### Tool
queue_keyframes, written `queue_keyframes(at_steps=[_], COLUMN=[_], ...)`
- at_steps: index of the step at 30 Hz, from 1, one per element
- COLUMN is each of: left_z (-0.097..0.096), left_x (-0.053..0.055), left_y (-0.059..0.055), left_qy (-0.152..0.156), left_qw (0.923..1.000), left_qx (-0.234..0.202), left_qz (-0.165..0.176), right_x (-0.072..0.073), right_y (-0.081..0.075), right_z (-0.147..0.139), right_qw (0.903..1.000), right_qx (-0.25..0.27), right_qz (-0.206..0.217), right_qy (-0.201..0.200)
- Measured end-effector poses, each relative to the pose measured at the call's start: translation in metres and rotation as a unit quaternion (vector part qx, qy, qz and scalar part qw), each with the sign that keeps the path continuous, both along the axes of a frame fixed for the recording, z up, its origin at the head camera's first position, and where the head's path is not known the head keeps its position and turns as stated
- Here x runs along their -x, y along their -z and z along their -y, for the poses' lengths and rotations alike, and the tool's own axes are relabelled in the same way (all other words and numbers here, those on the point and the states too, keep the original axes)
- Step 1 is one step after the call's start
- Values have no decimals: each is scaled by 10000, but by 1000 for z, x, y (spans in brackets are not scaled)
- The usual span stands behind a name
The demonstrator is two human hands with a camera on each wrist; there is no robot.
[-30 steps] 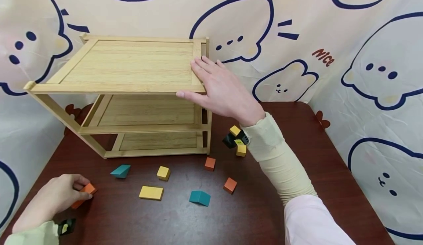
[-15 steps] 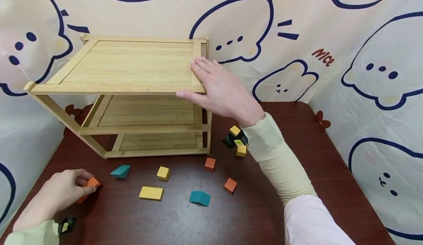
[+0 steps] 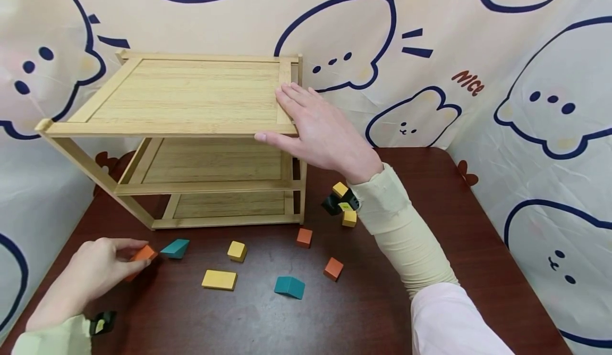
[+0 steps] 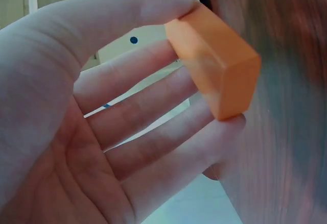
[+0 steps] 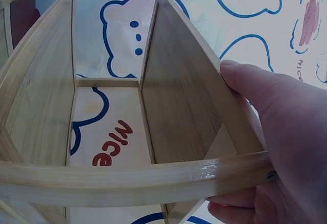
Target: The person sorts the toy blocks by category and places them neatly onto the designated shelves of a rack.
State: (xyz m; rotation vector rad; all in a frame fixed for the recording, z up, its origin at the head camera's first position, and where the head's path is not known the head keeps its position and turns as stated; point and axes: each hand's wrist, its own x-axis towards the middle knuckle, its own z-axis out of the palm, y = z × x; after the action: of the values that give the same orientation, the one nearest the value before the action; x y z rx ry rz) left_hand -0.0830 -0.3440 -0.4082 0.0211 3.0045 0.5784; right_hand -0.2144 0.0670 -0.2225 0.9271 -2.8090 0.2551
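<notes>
Between thumb and fingertips my left hand (image 3: 98, 267) holds an orange rectangular block (image 4: 219, 58), low over the table at the left. Just right of it in the head view lies a teal wedge-shaped block (image 3: 176, 248). My right hand (image 3: 322, 129) rests with its fingers straight on the top right front corner of a three-tier wooden shelf (image 3: 191, 92). Its thumb lies along the shelf's front edge, as the right wrist view also shows.
On the dark table (image 3: 248, 328) lie a yellow cube (image 3: 236, 251), a yellow rectangular block (image 3: 219, 279), a teal roof-shaped block (image 3: 289, 287) and two orange-red cubes (image 3: 333, 269). Two more yellow cubes (image 3: 349, 218) sit by my right wrist. A patterned cloth (image 3: 526, 132) hangs behind.
My left hand has moved right and slightly away from me with the orange block, closer to the teal wedge. My right hand and the shelf have stayed in place.
</notes>
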Motion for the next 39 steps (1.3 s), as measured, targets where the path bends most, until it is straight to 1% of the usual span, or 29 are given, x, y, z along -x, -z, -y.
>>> queue_keyframes(at_steps=[3, 10, 18, 21, 25, 32, 39], left_z=[-4, -13, -24, -26, -30, -32, -36], left_x=[-1, -1, -2, -1, 0, 3, 4], left_y=[-2, -10, -12, -13, -16, -19, -21], left_qy=[72, 138, 219, 237, 294, 449, 548], left_qw=[9999, 9998, 9989, 9986, 9973, 9951, 9887], left_qx=[-52, -66, -157, -216, -296, -236, -303], left_qz=[-94, -128, -381, -414, -598, -847, -1365], right_x=[0, 1, 1, 0, 1, 1, 0], right_y=[0, 1, 2, 3, 4, 3, 2], right_z=[0, 1, 1, 1, 1, 2, 1], right_qw=[10000, 9998, 10000, 10000, 10000, 10000, 10000], right_qx=[-11, -51, -46, -12, 24, 9, 60], right_qz=[-11, -151, -56, -51, -64, -32, 24], right_qy=[-15, -107, -45, -51, -72, -35, 19])
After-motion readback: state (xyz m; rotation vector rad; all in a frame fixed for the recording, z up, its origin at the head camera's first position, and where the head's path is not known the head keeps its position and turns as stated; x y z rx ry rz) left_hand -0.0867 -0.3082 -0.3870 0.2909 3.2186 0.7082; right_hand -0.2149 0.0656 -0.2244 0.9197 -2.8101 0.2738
